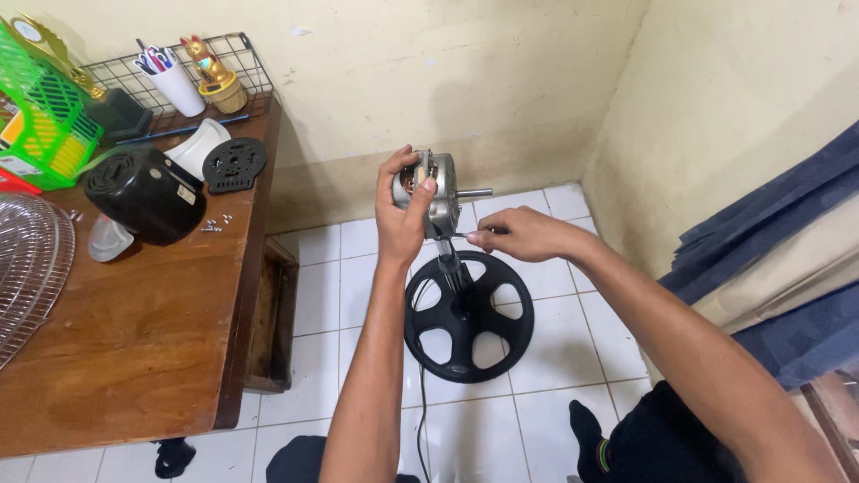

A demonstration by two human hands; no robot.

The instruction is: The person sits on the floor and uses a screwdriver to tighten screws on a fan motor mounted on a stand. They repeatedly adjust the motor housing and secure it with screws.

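Observation:
My left hand (401, 213) grips a bare silver fan motor (441, 195) with its shaft pointing right. The motor sits on top of a black stand pole (453, 277) that rises from a round black spoked base (469, 318) on the white tiled floor. My right hand (519, 234) is pinched on a thin tool or screw at the motor's lower right side; what it holds is too small to tell. A black cable (422, 420) runs from the base toward me.
A wooden table (143, 331) stands at the left with a black motor cover (148, 192), a black round plate (234, 165), loose screws (215, 224), a wire fan guard (27, 268), a green basket (45, 116) and a pen cup (174, 80). Blue cloth (787, 233) hangs at the right.

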